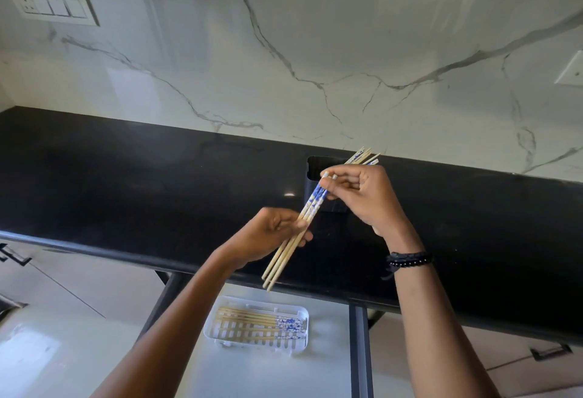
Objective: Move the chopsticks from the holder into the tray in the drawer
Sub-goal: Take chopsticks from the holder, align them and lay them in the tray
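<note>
Head | left hand (271,233), right hand (362,198) grip chopsticks (299,230) | no legible writing

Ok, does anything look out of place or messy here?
Nothing stands out. The chopsticks in the tray lie neatly side by side, the rest stand in the black holder, and both hands, left hand and right hand, hold a small bundle over the countertop.

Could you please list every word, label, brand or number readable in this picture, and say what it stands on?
None can be read.
The held chopsticks and those in the tray bear only a blue pattern.
The switch plate shows no legible marking.
The holder is plain black.
</note>
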